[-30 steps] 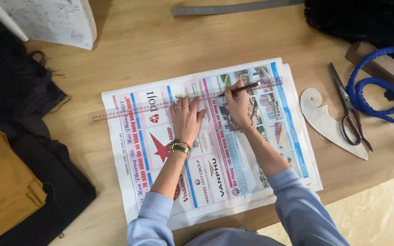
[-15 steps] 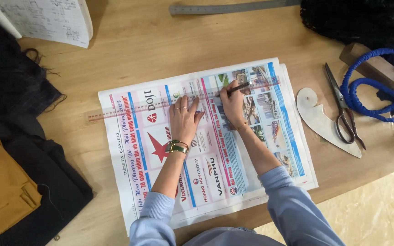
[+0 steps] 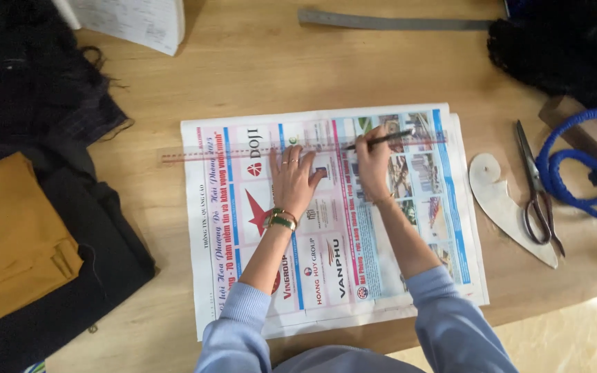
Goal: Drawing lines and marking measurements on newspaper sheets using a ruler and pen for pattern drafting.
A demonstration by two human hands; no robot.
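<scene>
Right hand (image 3: 371, 162) fingers (image 3: 362, 144) pinched around a dark pencil (image 3: 379, 141), tip end pointing toward the right of the frame, lying along the lower edge of a clear ruler (image 3: 298, 148). Left hand (image 3: 291, 181) fingers (image 3: 290, 153) spread flat and open, gripping nothing, pressing the ruler down onto the newspaper (image 3: 326, 214); gold watch at the wrist. Ruler runs roughly level across the upper part of the newspaper, its left end sticking past the paper's left edge onto bare counter (image 3: 257, 62).

Step in hand, as I judge it: ruling a straight line across the sheet, pencil at about mid-right of the ruler. Whether the tip actually touches the paper can't be told, too small. Next move calls for steady downward pressure from the left hand so the ruler doesn't slide, and the pencil held tight against the ruler's edge along its run.

Newspaper sits centre frame, opened flat, more sheets peeking out beneath at right and bottom edges.

Around: pale curved template (image 3: 506, 207) right of the paper, just beside it; scissors (image 3: 537, 190) overlapping the template's right side; blue cord (image 3: 575, 173) far right; metal ruler (image 3: 395, 21) at top; dark fabric (image 3: 36, 110) and mustard cloth (image 3: 12, 235) at left; paper pad (image 3: 133, 21) upper left.
</scene>
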